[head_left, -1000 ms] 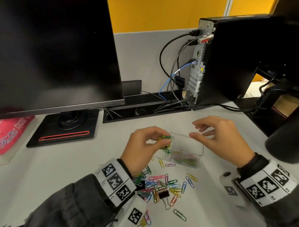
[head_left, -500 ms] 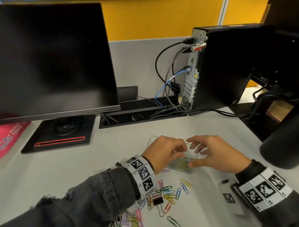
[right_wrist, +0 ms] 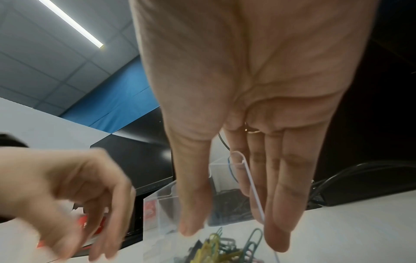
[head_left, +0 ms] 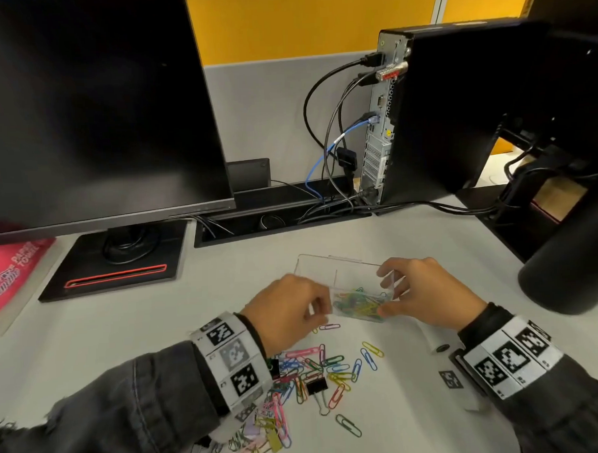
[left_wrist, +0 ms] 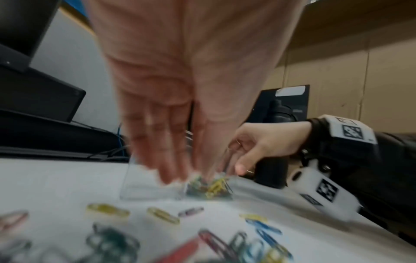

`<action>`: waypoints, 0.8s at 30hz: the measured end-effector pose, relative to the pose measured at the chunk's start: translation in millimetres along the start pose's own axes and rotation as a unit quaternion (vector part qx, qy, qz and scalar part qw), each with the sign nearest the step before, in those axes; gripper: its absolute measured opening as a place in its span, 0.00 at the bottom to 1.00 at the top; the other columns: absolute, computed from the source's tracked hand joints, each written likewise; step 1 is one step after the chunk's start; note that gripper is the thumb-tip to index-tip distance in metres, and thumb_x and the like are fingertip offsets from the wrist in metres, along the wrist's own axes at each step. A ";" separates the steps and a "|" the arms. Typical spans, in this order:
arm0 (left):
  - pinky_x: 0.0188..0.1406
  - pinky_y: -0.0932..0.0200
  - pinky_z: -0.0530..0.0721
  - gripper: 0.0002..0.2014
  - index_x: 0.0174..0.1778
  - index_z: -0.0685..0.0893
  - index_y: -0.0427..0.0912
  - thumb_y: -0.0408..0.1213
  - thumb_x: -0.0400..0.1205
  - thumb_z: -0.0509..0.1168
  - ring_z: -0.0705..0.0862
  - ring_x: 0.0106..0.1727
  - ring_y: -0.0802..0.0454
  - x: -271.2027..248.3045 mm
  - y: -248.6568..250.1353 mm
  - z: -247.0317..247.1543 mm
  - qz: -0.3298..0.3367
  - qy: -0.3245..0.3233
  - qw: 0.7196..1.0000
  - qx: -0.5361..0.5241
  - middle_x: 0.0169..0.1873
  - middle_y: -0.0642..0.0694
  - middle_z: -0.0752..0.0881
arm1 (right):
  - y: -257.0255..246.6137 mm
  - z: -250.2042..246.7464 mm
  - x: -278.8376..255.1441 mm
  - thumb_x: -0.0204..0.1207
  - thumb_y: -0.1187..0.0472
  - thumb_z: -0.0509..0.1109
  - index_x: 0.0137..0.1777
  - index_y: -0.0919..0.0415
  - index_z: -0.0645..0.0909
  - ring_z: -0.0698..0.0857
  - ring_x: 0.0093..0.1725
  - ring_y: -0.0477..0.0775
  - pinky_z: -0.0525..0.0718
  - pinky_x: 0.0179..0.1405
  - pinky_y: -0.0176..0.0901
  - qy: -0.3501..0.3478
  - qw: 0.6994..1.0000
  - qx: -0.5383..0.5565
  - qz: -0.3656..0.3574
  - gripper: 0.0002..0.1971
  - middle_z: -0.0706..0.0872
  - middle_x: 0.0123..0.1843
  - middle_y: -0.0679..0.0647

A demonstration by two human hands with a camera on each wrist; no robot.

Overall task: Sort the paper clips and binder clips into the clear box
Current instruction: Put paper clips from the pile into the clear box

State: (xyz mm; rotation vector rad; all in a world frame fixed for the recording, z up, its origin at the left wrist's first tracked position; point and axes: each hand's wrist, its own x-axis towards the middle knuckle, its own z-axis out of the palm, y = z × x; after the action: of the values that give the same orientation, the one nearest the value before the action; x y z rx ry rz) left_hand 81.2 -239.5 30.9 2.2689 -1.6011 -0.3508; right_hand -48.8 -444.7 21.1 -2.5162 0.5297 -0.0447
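The clear box (head_left: 318,271) stands on the white desk, with several coloured paper clips (head_left: 357,302) in its right compartment. My right hand (head_left: 384,292) pinches the box's right end, thumb on the near side and fingers on the far side. The right wrist view shows the right hand (right_wrist: 234,234) astride the clear wall (right_wrist: 238,157). Beside the box's near left edge, my left hand (head_left: 315,311) is loosely curled and holds nothing. It is blurred in the left wrist view, where the left hand (left_wrist: 178,169) hangs over the box (left_wrist: 146,185). Loose paper clips (head_left: 314,366) and a black binder clip (head_left: 316,384) lie nearer me.
A large monitor (head_left: 79,99) on a black base (head_left: 114,258) stands at the back left. A computer tower (head_left: 440,117) with cables (head_left: 323,191) is at the back right. A pink pack (head_left: 5,273) lies far left. A black rounded object (head_left: 573,259) crowds the right.
My left hand held a green clip over the box, dipped into it, and has drawn back to the left with nothing in it. My right hand has closed on the box's right end.
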 end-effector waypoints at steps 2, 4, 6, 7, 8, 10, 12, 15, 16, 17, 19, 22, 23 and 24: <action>0.57 0.55 0.81 0.14 0.63 0.80 0.47 0.41 0.81 0.66 0.81 0.55 0.51 -6.7 0.3 9.1 -0.056 -0.079 0.994 0.042 0.58 0.49 0.80 | 0.2 0.7 0.7 0.60 0.54 0.84 0.58 0.53 0.80 0.86 0.39 0.42 0.87 0.43 0.39 0.004 1.000 0.002 0.003 0.26 0.85 0.47 0.46; 0.62 0.56 0.76 0.24 0.73 0.71 0.46 0.48 0.81 0.65 0.76 0.64 0.48 -11.8 2.0 19.4 -0.096 -0.127 0.986 0.058 0.65 0.47 0.73 | 0.3 1.4 0.8 0.60 0.54 0.84 0.58 0.53 0.79 0.86 0.39 0.42 0.87 0.43 0.39 0.005 1.000 0.007 0.004 0.26 0.84 0.48 0.46; 0.64 0.54 0.75 0.33 0.76 0.65 0.45 0.58 0.79 0.64 0.71 0.66 0.47 -14.7 5.2 27.7 -0.121 -0.152 0.979 0.057 0.65 0.44 0.69 | -0.3 1.7 0.3 0.61 0.55 0.84 0.59 0.53 0.79 0.87 0.39 0.42 0.87 0.43 0.38 0.003 1.000 0.008 0.006 0.27 0.84 0.48 0.46; 0.65 0.52 0.75 0.37 0.76 0.65 0.44 0.61 0.77 0.65 0.70 0.66 0.47 -15.3 7.4 30.1 -0.128 -0.159 0.977 0.052 0.65 0.43 0.68 | -0.8 1.9 -0.1 0.61 0.55 0.84 0.59 0.53 0.78 0.87 0.39 0.43 0.87 0.43 0.39 0.001 1.000 0.007 0.006 0.27 0.84 0.49 0.46; 0.66 0.50 0.75 0.39 0.76 0.65 0.43 0.63 0.75 0.65 0.69 0.66 0.47 -14.9 9.8 32.3 -0.133 -0.163 0.977 0.046 0.64 0.43 0.67 | -1.5 1.9 -0.4 0.62 0.55 0.83 0.60 0.53 0.78 0.87 0.39 0.43 0.87 0.44 0.39 0.000 1.000 0.006 0.005 0.27 0.84 0.49 0.47; 0.67 0.49 0.75 0.42 0.75 0.65 0.42 0.65 0.73 0.66 0.69 0.68 0.47 -13.4 15.8 36.6 -0.135 -0.157 0.978 0.031 0.65 0.44 0.67 | -2.5 1.9 -0.7 0.63 0.55 0.83 0.61 0.54 0.77 0.87 0.39 0.44 0.87 0.44 0.40 -0.001 1.000 0.006 0.003 0.27 0.84 0.49 0.47; 0.68 0.49 0.76 0.45 0.76 0.65 0.41 0.67 0.70 0.67 0.69 0.69 0.47 -11.3 23.3 41.6 -0.126 -0.145 0.981 0.030 0.65 0.44 0.67 | -2.9 2.8 -0.4 0.63 0.55 0.83 0.61 0.54 0.77 0.87 0.39 0.43 0.87 0.44 0.40 -0.002 1.000 0.004 0.002 0.27 0.84 0.50 0.47; 0.68 0.46 0.76 0.47 0.76 0.65 0.36 0.63 0.70 0.71 0.69 0.69 0.44 -7.3 35.6 49.1 -0.095 -0.157 0.981 0.071 0.67 0.41 0.66 | -2.4 4.3 -0.5 0.63 0.54 0.83 0.61 0.53 0.77 0.87 0.37 0.42 0.87 0.43 0.39 0.001 1.000 0.003 0.001 0.28 0.83 0.49 0.46; 0.67 0.46 0.77 0.43 0.74 0.68 0.34 0.59 0.71 0.72 0.71 0.68 0.42 -5.2 39.5 50.5 -0.083 -0.161 0.980 0.084 0.67 0.39 0.68 | -2.5 4.5 -0.8 0.63 0.54 0.83 0.61 0.53 0.76 0.87 0.37 0.42 0.87 0.43 0.39 0.001 1.000 0.004 0.001 0.27 0.83 0.48 0.45; 0.64 0.47 0.79 0.37 0.72 0.72 0.33 0.54 0.73 0.73 0.73 0.65 0.41 -3.2 43.1 51.7 -0.073 -0.161 0.980 0.090 0.65 0.38 0.70 | -2.5 4.5 -1.1 0.64 0.54 0.83 0.61 0.53 0.76 0.87 0.37 0.42 0.87 0.43 0.39 0.000 1.000 0.004 0.001 0.27 0.83 0.49 0.45; 0.57 0.47 0.80 0.26 0.66 0.78 0.33 0.44 0.77 0.72 0.79 0.61 0.36 -0.7 47.7 53.8 -0.063 -0.160 0.981 0.089 0.61 0.35 0.77 | -2.7 4.2 -1.8 0.64 0.54 0.82 0.62 0.53 0.76 0.87 0.38 0.43 0.87 0.44 0.40 -0.003 1.000 0.008 0.000 0.27 0.83 0.49 0.46; 0.56 0.45 0.82 0.16 0.63 0.82 0.34 0.35 0.80 0.67 0.81 0.57 0.35 -0.4 46.0 56.3 -0.051 -0.152 0.982 0.101 0.58 0.33 0.81 | -2.9 4.1 -1.9 0.64 0.55 0.82 0.62 0.54 0.76 0.87 0.38 0.44 0.88 0.45 0.42 -0.003 1.000 0.011 -0.002 0.27 0.83 0.49 0.47; 0.55 0.45 0.82 0.14 0.61 0.83 0.34 0.32 0.81 0.66 0.82 0.56 0.35 -0.5 43.5 55.7 -0.046 -0.145 0.982 0.110 0.58 0.33 0.82 | -2.8 4.2 -1.7 0.64 0.55 0.82 0.62 0.54 0.76 0.87 0.37 0.44 0.88 0.46 0.43 -0.003 1.000 0.012 -0.002 0.27 0.83 0.49 0.47; 0.54 0.45 0.83 0.12 0.60 0.84 0.34 0.31 0.81 0.65 0.82 0.55 0.35 -0.3 40.9 53.9 -0.044 -0.142 0.982 0.115 0.56 0.33 0.83 | -2.6 4.4 -1.6 0.64 0.56 0.82 0.62 0.54 0.76 0.87 0.37 0.44 0.88 0.46 0.43 -0.004 1.000 0.014 -0.003 0.27 0.83 0.49 0.47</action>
State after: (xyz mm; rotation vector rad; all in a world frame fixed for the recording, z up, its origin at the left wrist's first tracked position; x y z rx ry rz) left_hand 25.0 -258.9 -1.3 2.5660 -1.7590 -0.5600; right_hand -48.8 -439.8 18.9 -2.4906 0.5158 -0.0437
